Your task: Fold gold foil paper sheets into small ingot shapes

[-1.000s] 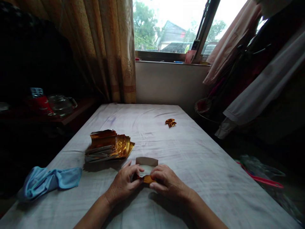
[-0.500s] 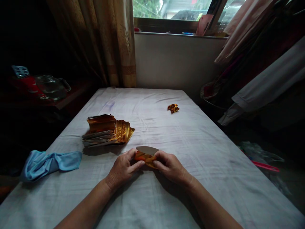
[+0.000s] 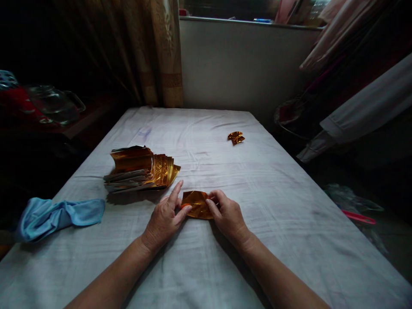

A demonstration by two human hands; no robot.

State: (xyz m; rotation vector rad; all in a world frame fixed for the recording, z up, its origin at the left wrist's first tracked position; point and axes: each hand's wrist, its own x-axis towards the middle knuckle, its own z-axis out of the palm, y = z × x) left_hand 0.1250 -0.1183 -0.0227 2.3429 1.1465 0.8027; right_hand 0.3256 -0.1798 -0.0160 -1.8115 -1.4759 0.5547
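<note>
Between my hands is a sheet of gold foil paper (image 3: pixel 197 205), folded into a small flat piece with creases across it. My left hand (image 3: pixel 165 214) has its thumb on the paper's left end, with the index finger stretched up and away and the other fingers partly hidden behind. At the right end, my right hand (image 3: pixel 227 216) pinches the paper between thumb and fingers. Beyond my left hand lies a thick stack of gold foil paper (image 3: pixel 133 161), its sheets fanned out to the right. Farther off sit some small folded gold pieces (image 3: pixel 236 137).
A white sheet (image 3: pixel 283 223) covers the table. At its left edge lies a crumpled blue cloth (image 3: pixel 64 214). A glass jug (image 3: pixel 53 103) stands on a dark side table. Curtains (image 3: pixel 167 56) hang behind, and clothes (image 3: pixel 370 103) hang at the right.
The foil paper went from curled up to lying flatter. My left index finger has lifted off it and straightened. The camera view has tilted downward.
</note>
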